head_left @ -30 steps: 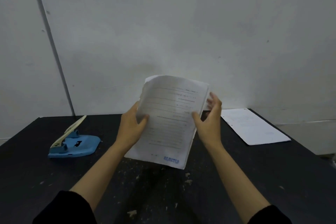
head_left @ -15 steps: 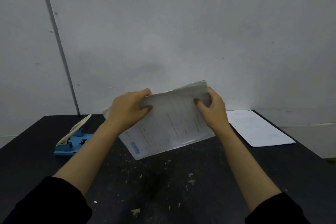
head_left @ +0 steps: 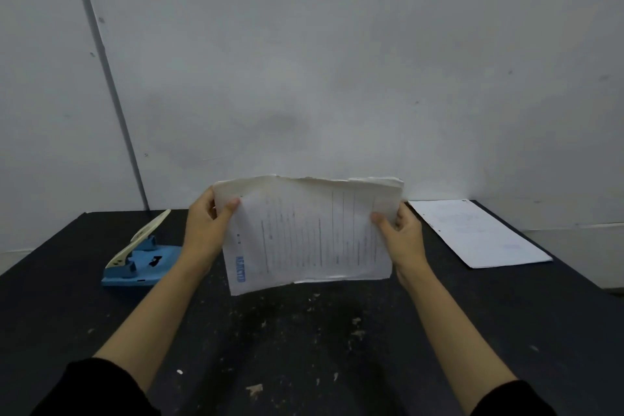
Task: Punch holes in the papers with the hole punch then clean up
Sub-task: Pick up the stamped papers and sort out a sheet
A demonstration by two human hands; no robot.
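I hold a stack of printed white papers upright over the middle of the black table, long side horizontal, lower edge close to the tabletop. My left hand grips its left edge and my right hand grips its right edge. A blue hole punch with a cream lever raised sits on the table to the left of my left hand, apart from the stack.
A second sheaf of white papers with punched holes along its near-left edge lies flat at the table's back right. Paper scraps dot the tabletop in front of me. A grey wall stands right behind the table.
I have turned the stack from portrait to landscape, rotating it clockwise, and lowered it toward the table. My hands have shifted to its short ends.
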